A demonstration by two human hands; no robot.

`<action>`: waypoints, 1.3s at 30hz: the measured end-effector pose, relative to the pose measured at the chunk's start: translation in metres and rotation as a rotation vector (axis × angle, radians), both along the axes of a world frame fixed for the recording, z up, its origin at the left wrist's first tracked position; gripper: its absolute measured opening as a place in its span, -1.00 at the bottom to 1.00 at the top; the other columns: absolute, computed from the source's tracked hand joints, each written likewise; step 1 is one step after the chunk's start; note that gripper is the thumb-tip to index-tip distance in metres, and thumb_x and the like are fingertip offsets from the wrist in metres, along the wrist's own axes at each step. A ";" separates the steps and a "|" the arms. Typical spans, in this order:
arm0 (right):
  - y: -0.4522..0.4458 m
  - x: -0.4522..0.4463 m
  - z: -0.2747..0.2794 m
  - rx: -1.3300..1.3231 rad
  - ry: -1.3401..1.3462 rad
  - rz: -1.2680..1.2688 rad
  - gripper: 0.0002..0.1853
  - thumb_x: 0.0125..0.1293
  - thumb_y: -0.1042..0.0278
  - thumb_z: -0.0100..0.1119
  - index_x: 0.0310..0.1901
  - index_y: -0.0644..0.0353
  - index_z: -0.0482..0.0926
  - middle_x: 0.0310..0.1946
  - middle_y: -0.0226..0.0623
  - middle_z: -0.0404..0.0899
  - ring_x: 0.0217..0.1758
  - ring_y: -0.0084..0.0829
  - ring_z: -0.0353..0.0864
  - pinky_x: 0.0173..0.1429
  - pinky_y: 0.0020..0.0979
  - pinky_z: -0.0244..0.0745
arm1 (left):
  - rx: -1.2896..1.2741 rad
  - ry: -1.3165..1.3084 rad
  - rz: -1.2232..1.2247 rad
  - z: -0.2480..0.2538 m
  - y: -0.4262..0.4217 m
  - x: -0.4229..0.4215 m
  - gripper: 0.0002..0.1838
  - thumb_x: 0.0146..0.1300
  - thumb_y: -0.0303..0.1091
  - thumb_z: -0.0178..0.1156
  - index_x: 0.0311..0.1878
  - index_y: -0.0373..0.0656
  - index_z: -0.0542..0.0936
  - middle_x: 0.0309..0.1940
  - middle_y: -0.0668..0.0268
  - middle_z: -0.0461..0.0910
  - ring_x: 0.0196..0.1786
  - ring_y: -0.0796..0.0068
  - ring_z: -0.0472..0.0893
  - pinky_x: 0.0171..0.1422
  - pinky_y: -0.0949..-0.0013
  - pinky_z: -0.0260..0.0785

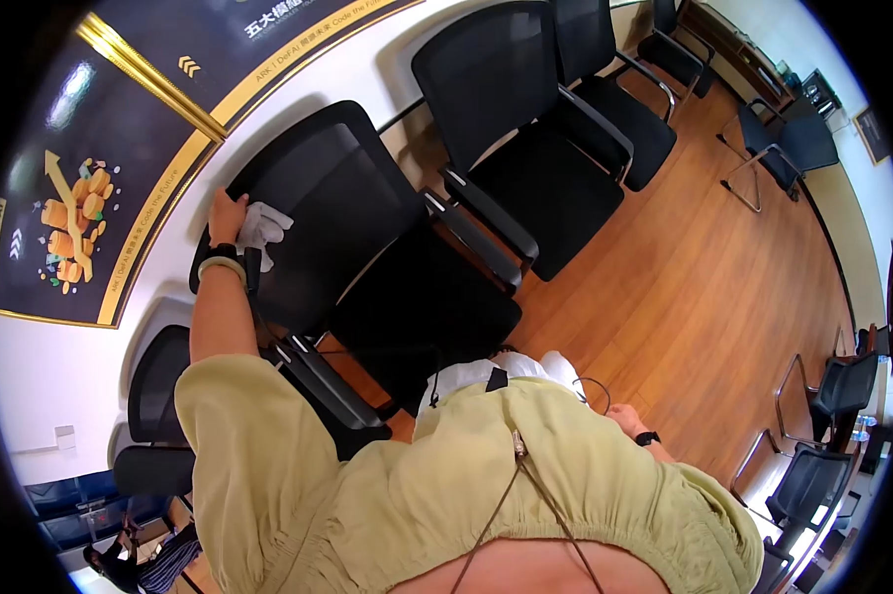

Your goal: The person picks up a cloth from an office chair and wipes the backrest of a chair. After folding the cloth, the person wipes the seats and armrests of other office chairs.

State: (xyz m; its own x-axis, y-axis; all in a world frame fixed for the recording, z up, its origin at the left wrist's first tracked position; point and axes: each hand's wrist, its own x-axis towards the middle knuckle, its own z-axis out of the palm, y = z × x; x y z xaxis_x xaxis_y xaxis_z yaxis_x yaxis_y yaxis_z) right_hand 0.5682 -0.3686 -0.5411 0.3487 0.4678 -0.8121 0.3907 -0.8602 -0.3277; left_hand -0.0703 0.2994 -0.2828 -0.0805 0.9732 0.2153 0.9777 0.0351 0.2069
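My left hand (228,217) is at the upper edge of a black mesh chair's backrest (318,198), with its fingers closed on a whitish cloth (265,227). The cloth lies bunched against the mesh. A dark band and a pale bangle sit on that wrist. Below the backrest is the chair's black seat (422,317), and a black armrest (328,391) is near my forearm. My right hand (627,420) hangs low beside my body, above the wooden floor, with a black band on its wrist. Its fingers are partly hidden, so their state is unclear.
More black chairs (540,168) stand in a row along the wall, with their armrests close together. Dark posters (60,218) with gold borders hang there. Other chairs (812,485) are at the right across the wooden floor (664,297). A person (120,564) is at lower left.
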 end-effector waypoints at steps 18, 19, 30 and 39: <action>0.005 -0.055 0.042 0.067 0.010 -0.240 -0.67 0.16 0.25 0.10 -0.12 0.25 0.68 -0.26 -0.16 0.71 -0.13 -0.30 0.67 0.01 -0.34 0.52 | -0.002 -0.045 0.009 -0.005 0.023 0.001 -0.44 0.19 -0.15 0.28 0.08 -0.42 0.42 0.03 -0.27 0.52 0.16 -0.21 0.48 0.23 0.02 0.34; 0.003 -0.056 0.042 0.087 -0.009 -0.225 -0.67 0.16 0.25 0.10 -0.13 0.24 0.68 -0.25 -0.15 0.71 -0.13 -0.29 0.68 0.01 -0.34 0.52 | -0.005 -0.038 0.011 -0.009 0.027 -0.001 -0.43 0.19 -0.14 0.28 0.10 -0.40 0.41 0.03 -0.24 0.53 0.15 -0.20 0.49 0.22 0.01 0.35; 0.004 -0.069 0.040 0.092 -0.054 -0.185 -0.69 0.12 0.27 0.11 -0.16 0.22 0.68 -0.20 -0.05 0.69 -0.09 -0.16 0.67 0.03 -0.30 0.52 | 0.004 -0.018 0.024 -0.026 0.052 -0.012 -0.42 0.19 -0.15 0.29 0.13 -0.38 0.39 0.02 -0.21 0.54 0.14 -0.19 0.51 0.20 -0.03 0.37; 0.002 -0.073 0.027 0.144 -0.083 -0.144 -0.71 0.10 0.26 0.07 -0.23 0.22 0.69 -0.32 -0.06 0.69 -0.18 -0.14 0.68 -0.04 -0.27 0.54 | 0.034 -0.001 -0.017 -0.027 0.052 -0.014 -0.40 0.20 -0.15 0.28 0.17 -0.39 0.38 0.06 -0.22 0.52 0.15 -0.21 0.49 0.22 -0.01 0.35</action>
State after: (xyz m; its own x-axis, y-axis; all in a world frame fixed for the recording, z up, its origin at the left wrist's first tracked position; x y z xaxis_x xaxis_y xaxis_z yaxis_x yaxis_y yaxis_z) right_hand 0.4951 -0.3669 -0.5139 0.4833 0.5172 -0.7064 0.2982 -0.8558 -0.4227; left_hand -0.0843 0.3518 -0.3093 -0.0641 0.9665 0.2484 0.9780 0.0113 0.2084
